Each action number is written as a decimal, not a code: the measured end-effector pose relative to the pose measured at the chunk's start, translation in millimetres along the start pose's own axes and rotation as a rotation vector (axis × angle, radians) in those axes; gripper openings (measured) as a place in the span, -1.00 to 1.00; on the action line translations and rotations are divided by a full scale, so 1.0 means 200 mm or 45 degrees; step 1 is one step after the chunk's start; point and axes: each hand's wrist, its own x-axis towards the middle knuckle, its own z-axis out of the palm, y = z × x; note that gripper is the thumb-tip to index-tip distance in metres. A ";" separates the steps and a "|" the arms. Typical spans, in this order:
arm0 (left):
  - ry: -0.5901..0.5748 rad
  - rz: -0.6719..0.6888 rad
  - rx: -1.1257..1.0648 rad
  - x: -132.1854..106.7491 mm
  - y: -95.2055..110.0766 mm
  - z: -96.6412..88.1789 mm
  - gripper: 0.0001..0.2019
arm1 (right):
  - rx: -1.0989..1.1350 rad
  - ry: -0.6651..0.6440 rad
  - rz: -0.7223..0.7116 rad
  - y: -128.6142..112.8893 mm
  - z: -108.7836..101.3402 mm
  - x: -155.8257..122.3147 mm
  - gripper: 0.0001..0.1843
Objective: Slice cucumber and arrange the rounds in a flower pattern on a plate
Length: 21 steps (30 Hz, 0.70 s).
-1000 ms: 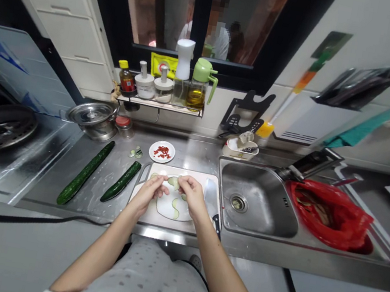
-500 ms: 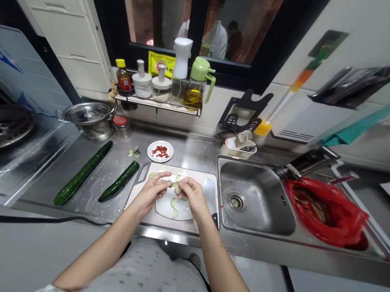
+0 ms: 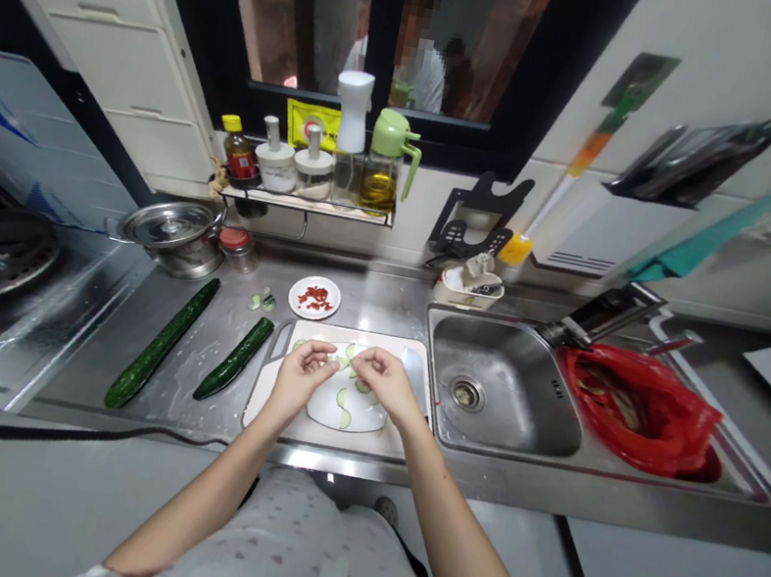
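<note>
My left hand (image 3: pixel 302 378) is over the left part of a white plate (image 3: pixel 323 414), fingers curled in and thumb near them; whatever lies inside them is hidden. Facing it, my right hand (image 3: pixel 384 383) has its thumb and fingertips drawn together in a pinch, close to pale green cucumber slices; I cannot make out what is between them. One curved cucumber slice (image 3: pixel 344 411) lies on the plate, and others show between and behind my hands. Beneath the plate is a light cutting board (image 3: pixel 395 442) with a grey handle.
Left of the board lie a short cucumber piece (image 3: pixel 235 359), a long cucumber (image 3: pixel 161 343) and cut cucumber bits (image 3: pixel 262 301). A small plate (image 3: pixel 311 313) of chopped red pieces sits behind it. To the right are the sink (image 3: pixel 504 419) and a red plastic bag (image 3: pixel 657 441).
My right hand has drawn its fingers closer together, and my left fingers have curled in more. The curved slice stays on the plate. The whole view has shifted slightly.
</note>
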 end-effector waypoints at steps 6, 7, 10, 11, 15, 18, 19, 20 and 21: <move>-0.006 0.064 0.224 0.00 -0.04 -0.01 -0.78 | -0.094 -0.013 -0.046 0.03 -0.02 0.00 -0.76; -0.012 0.069 0.272 0.00 -0.05 -0.01 -0.79 | -0.096 -0.030 -0.043 0.04 -0.03 0.00 -0.76; -0.046 0.076 0.437 0.00 -0.10 -0.03 -0.81 | -0.147 -0.077 -0.025 0.09 -0.05 0.01 -0.78; -0.060 0.072 0.487 0.00 -0.11 -0.03 -0.82 | -0.196 -0.085 -0.021 0.12 -0.06 0.02 -0.79; -0.118 0.024 0.687 -0.01 -0.19 -0.03 -0.84 | -0.530 -0.058 -0.031 0.23 -0.09 0.03 -0.88; -0.196 -0.030 0.865 -0.02 -0.26 -0.03 -0.84 | -0.787 -0.095 -0.007 0.30 -0.09 0.02 -0.89; -0.224 -0.046 0.920 -0.03 -0.28 -0.03 -0.85 | -0.861 -0.113 0.011 0.31 -0.09 0.02 -0.88; -0.249 -0.059 0.971 -0.03 -0.30 -0.03 -0.85 | -0.930 -0.128 0.031 0.32 -0.08 0.01 -0.88; -0.269 -0.068 1.018 -0.03 -0.32 -0.02 -0.86 | -0.990 -0.139 0.053 0.33 -0.07 0.01 -0.87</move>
